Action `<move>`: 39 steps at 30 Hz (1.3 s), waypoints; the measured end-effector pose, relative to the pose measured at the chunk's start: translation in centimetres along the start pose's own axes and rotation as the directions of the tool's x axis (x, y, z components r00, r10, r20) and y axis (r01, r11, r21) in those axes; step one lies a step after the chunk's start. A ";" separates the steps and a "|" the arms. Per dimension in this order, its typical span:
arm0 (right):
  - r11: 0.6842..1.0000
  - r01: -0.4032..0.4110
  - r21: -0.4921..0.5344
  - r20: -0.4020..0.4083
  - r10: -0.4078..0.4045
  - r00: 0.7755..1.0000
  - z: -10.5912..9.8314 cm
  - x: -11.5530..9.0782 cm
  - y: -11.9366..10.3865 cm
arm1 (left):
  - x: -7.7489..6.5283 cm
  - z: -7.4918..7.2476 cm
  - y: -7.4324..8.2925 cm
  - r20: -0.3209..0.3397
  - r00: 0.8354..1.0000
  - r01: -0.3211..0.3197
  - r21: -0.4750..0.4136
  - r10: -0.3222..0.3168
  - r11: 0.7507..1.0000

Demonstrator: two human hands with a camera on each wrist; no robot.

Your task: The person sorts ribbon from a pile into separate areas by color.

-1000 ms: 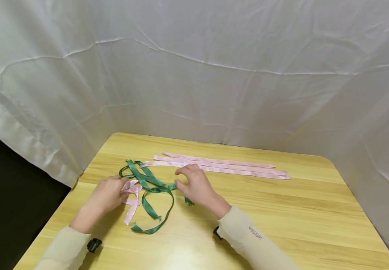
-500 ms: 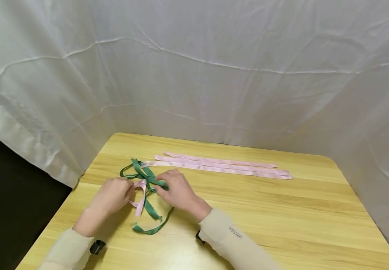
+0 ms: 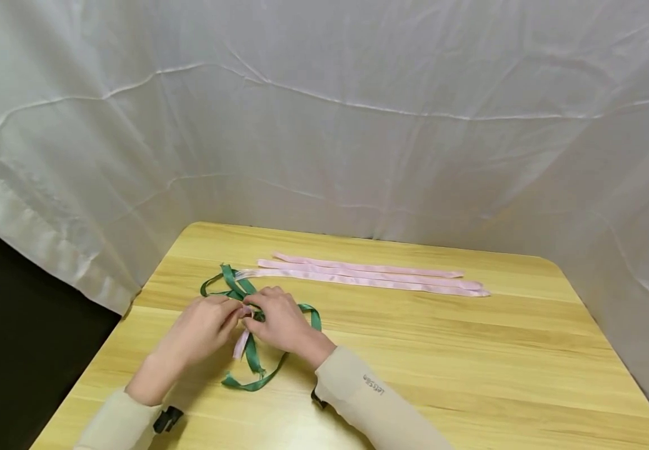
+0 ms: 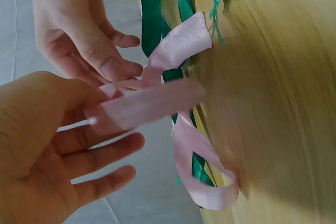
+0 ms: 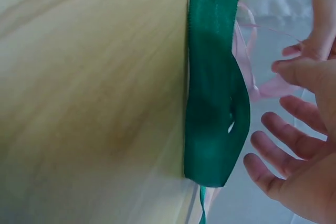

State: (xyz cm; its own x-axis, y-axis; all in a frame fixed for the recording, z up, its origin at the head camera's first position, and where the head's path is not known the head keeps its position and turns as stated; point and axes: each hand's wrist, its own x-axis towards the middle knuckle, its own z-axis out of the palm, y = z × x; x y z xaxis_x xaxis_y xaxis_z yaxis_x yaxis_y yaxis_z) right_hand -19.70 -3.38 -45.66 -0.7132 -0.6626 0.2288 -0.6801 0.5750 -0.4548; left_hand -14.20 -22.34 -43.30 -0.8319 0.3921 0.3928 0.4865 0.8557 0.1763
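Note:
In the head view my left hand point(image 3: 203, 328) and right hand point(image 3: 282, 322) meet fingertip to fingertip over a loose tangle at the table's left side. Between them is a short pink satin ribbon point(image 3: 241, 345). Up close in the left wrist view, the left thumb and forefinger pinch this pink ribbon point(image 4: 142, 109), its other fingers spread. A loop of it hangs below. The right thumb and forefinger pinch the same ribbon, while its remaining fingers stand apart in the right wrist view. Green ribbon point(image 3: 253, 357) with frayed ends lies under and around both hands, partly hidden by them.
Several long pink ribbons point(image 3: 369, 279) lie straight, side by side, toward the back of the wooden table point(image 3: 471, 356). A pale cloth curtain point(image 3: 358, 156) hangs behind the table. Beyond the left edge is a dark area point(image 3: 20, 350).
My right hand has moved left, from the green ribbon to the pink one. The left hand has shifted right with the pink ribbon, and the hands now meet.

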 end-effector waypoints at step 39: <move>0.968 -0.122 0.221 -0.273 0.181 0.945 -4.1 -1.5 4.9 | 0.0 -1.0 -2.0 -0.072 0.993 0.094 0.038 -0.091 0.995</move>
State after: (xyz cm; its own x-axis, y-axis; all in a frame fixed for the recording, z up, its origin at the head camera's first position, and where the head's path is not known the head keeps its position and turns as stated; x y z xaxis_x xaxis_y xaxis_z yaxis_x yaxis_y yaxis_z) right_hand -22.68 2.34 -44.72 -0.8434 -0.3907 0.3689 -0.5339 0.5312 -0.6579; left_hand -14.96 -24.39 -42.77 -0.8514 0.2869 0.4390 0.3956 0.9009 0.1784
